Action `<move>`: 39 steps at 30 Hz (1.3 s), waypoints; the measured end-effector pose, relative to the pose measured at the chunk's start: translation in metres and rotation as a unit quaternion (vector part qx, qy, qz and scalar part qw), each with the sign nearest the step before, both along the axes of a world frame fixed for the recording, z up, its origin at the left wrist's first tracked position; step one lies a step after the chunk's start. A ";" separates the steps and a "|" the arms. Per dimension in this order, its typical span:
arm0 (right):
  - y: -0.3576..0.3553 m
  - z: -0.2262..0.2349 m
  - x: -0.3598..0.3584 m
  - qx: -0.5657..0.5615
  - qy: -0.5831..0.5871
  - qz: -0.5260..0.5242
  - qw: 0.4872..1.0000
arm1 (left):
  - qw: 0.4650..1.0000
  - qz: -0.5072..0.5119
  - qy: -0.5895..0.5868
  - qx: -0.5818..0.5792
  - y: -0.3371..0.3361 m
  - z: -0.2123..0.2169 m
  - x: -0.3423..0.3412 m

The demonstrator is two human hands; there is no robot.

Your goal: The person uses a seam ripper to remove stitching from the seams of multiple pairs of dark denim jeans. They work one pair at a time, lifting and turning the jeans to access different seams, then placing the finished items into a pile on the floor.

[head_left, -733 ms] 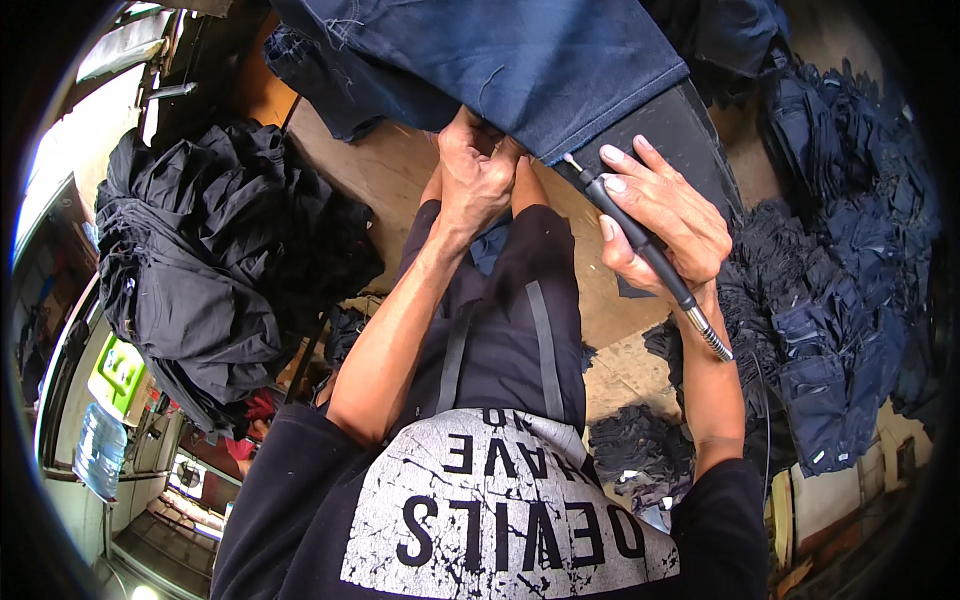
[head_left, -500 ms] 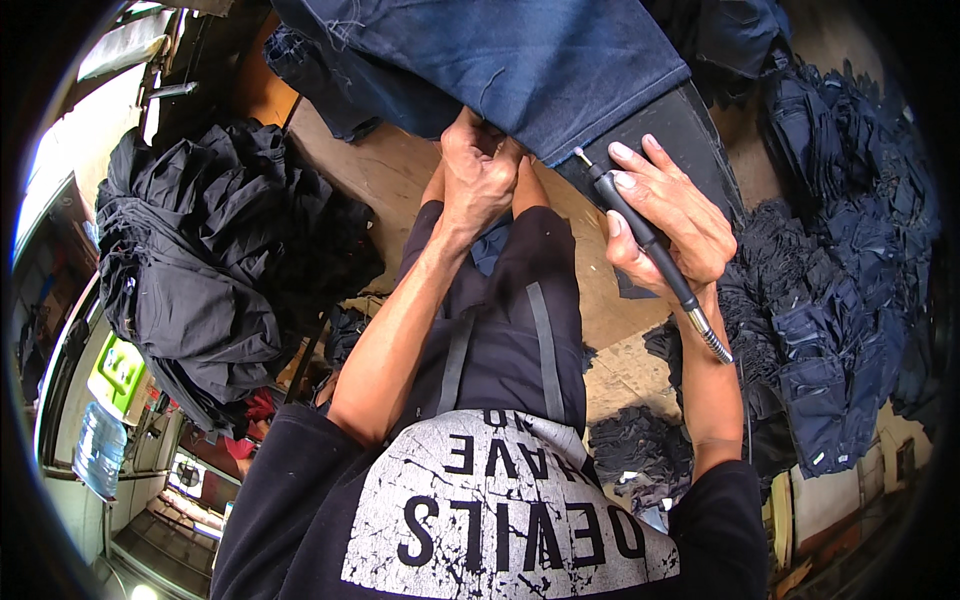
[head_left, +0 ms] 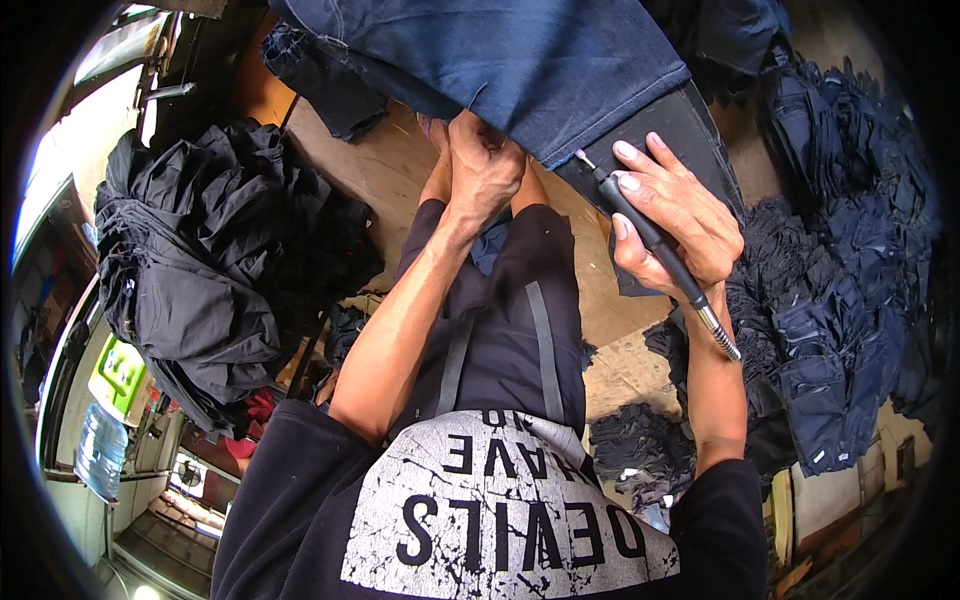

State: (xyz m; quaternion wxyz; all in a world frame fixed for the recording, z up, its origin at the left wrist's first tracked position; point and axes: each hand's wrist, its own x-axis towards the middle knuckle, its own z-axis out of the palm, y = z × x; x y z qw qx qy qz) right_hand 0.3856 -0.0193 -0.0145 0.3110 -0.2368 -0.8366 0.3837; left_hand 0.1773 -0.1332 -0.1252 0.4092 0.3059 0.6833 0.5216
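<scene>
A dark blue denim garment (head_left: 520,60) lies spread over a wooden table (head_left: 370,170) in front of me. My left hand (head_left: 485,165) is closed on the garment's lower hem, pinching the cloth. My right hand (head_left: 675,215) grips a slim black pen-shaped rotary tool (head_left: 650,240) with a metal rear end; its tip rests at the hem's edge, just right of my left hand. Under the hem on the right lies a dark grey pad (head_left: 680,140).
A heap of black garments (head_left: 200,260) is stacked at the left of the table. Piles of dark blue denim pieces (head_left: 840,300) fill the right side. Black scraps (head_left: 640,440) lie on the floor below. A water bottle (head_left: 100,450) stands far left.
My right hand with the tool has shifted slightly right along the hem. My left hand keeps its hold on the cloth.
</scene>
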 end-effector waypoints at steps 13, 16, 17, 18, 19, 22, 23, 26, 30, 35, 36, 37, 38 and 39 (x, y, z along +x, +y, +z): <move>0.000 -0.002 0.000 0.003 0.002 -0.014 1.000 | 0.997 0.042 -0.062 0.008 -0.006 -0.016 0.001; 0.000 -0.002 0.001 0.000 0.001 -0.019 1.000 | 0.998 0.031 -0.049 -0.005 -0.008 -0.020 0.001; 0.000 -0.002 0.001 -0.002 0.001 -0.020 1.000 | 0.999 0.020 -0.025 -0.018 -0.010 -0.020 0.001; 0.000 -0.001 0.002 -0.006 -0.001 -0.022 1.000 | 0.999 0.009 0.000 -0.031 -0.011 -0.020 0.001; 0.000 -0.002 0.001 -0.003 0.002 -0.024 1.000 | 0.999 0.014 -0.014 -0.028 -0.010 -0.022 0.001; 0.000 -0.003 0.001 0.000 0.004 -0.030 1.000 | 0.999 0.032 -0.038 -0.012 -0.009 -0.025 0.000; 0.001 -0.003 0.001 0.001 0.004 -0.032 0.999 | 0.999 0.038 -0.034 -0.003 -0.008 -0.026 0.001; 0.001 -0.003 0.002 0.004 0.001 -0.041 0.999 | 1.000 0.016 0.019 -0.005 -0.007 -0.025 -0.001; 0.001 -0.004 0.003 0.006 0.002 -0.049 0.999 | 0.998 -0.025 0.033 -0.041 -0.010 -0.019 -0.002; 0.001 -0.006 0.002 0.006 0.006 -0.063 0.998 | 0.999 0.000 0.043 -0.034 -0.007 -0.015 -0.001; 0.001 -0.007 0.002 0.006 0.013 -0.069 0.998 | 0.999 -0.015 0.037 -0.037 -0.007 -0.015 -0.002; 0.001 -0.006 0.002 0.004 0.009 -0.071 0.997 | 0.998 -0.012 0.038 -0.047 -0.007 -0.014 -0.002; 0.001 -0.006 0.002 0.003 0.008 -0.073 0.997 | 0.998 -0.008 0.038 -0.057 -0.007 -0.013 -0.003; 0.001 -0.005 0.002 0.001 0.008 -0.076 0.997 | 0.997 -0.005 0.039 -0.068 -0.007 -0.012 -0.003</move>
